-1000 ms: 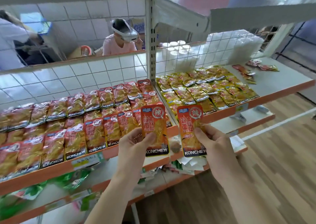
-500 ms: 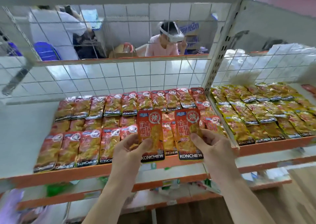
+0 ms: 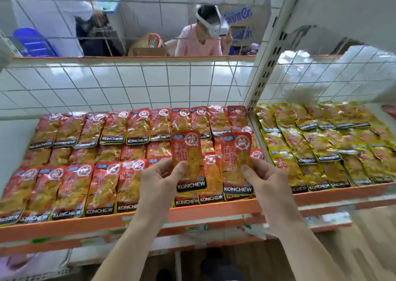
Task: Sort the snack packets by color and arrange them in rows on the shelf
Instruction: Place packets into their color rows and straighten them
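Left hand (image 3: pixel 158 178): thumb and fingers pinch one red packet (image 3: pixel 188 158) by its lower half. Right hand (image 3: pixel 265 180): the same pinch on a second red packet (image 3: pixel 236 163). Both are held upright over the red rows (image 3: pixel 85 173), just left of the shelf post (image 3: pixel 257 88). Yellow rows (image 3: pixel 310 143): right of the post. Risk: that corner looks crowded, so a loosely set packet could ride up on neighbours or push them askew.

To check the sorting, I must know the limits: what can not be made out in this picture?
Head view:
Front red packets: some covered by the left hand, the right hand and the two held packets.
Yellow packets: blurred, cut off by the right edge.
Lower shelf: blurred, partly behind the arms.
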A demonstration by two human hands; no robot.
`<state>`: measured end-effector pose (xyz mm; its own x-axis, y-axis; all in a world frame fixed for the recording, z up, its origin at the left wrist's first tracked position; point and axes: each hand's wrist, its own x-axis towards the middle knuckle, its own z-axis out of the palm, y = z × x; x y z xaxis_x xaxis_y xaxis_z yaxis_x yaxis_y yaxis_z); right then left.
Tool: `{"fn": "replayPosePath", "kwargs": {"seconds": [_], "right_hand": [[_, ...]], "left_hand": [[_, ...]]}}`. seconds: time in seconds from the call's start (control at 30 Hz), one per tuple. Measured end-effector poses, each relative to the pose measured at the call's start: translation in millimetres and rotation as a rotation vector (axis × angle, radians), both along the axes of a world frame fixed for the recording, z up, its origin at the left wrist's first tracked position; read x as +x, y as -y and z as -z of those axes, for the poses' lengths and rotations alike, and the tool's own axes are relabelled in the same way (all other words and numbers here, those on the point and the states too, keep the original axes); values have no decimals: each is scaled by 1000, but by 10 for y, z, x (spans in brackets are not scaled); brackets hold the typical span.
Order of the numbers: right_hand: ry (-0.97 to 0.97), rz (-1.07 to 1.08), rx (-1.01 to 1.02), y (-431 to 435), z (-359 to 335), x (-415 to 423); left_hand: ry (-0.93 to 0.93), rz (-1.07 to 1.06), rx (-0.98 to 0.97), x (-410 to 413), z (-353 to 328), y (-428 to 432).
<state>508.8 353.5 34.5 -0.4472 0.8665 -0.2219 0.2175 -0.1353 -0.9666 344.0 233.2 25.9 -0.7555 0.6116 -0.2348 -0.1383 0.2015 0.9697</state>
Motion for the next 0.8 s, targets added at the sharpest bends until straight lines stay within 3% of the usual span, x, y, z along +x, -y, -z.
{"fn": "replayPosePath", "kwargs": {"seconds": [0.53,0.8], "right_hand": [[193,-101,233,-1469,150,-151],[428,-151,332,-1702,308,-380]], "left_hand": [[-414,67,-220,-27,234,-1414],[-661,101,-410,-121,370,-1624]]}}
